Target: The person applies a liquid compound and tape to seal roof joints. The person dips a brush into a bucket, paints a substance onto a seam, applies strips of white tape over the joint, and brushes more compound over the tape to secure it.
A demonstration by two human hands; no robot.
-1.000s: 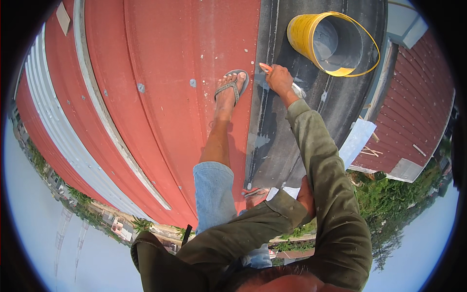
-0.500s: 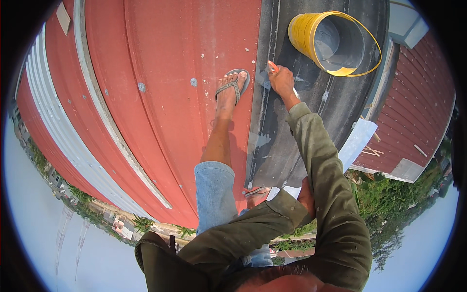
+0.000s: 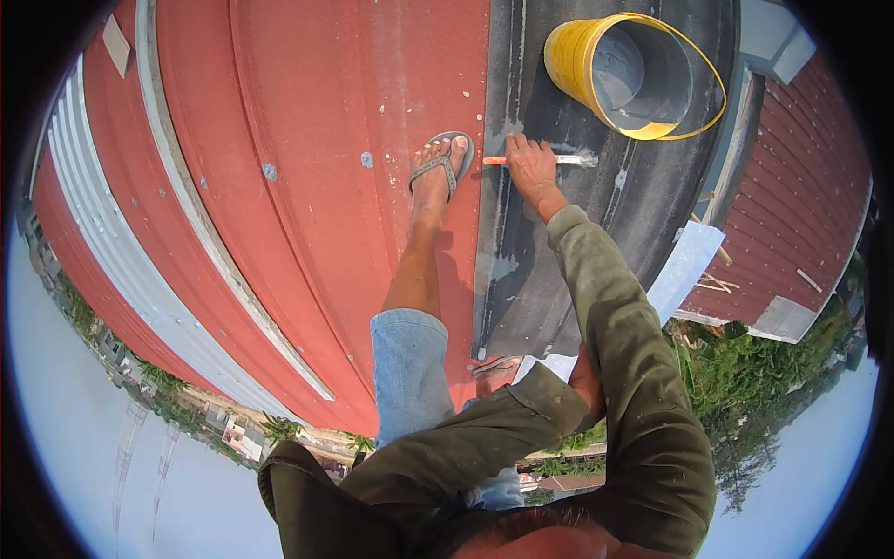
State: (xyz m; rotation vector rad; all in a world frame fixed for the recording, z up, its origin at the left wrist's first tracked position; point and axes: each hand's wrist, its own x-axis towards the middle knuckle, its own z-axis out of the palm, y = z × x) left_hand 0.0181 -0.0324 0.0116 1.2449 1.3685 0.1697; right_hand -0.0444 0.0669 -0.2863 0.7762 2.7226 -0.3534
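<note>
My right hand is closed around a paintbrush, which lies crosswise in the grip. Its orange handle end pokes out on the left, and its pale bristle end points right, just above the dark grey roof strip. Grey smears mark the strip around the hand. Up and to the right, a yellow bucket with grey paint inside leans with its mouth toward the right. My left hand shows only in part beyond its green cuff, with my right sleeve covering its fingers.
My sandalled foot stands on the red metal roof beside the strip. The other foot is lower down near the seam. A pale sheet lies at the strip's right edge, and another red roof spreads beyond it.
My right hand has turned and shifted slightly left and down, swinging the brush crosswise so its bristle end now shows. The bucket appears slightly higher and further left in view.
</note>
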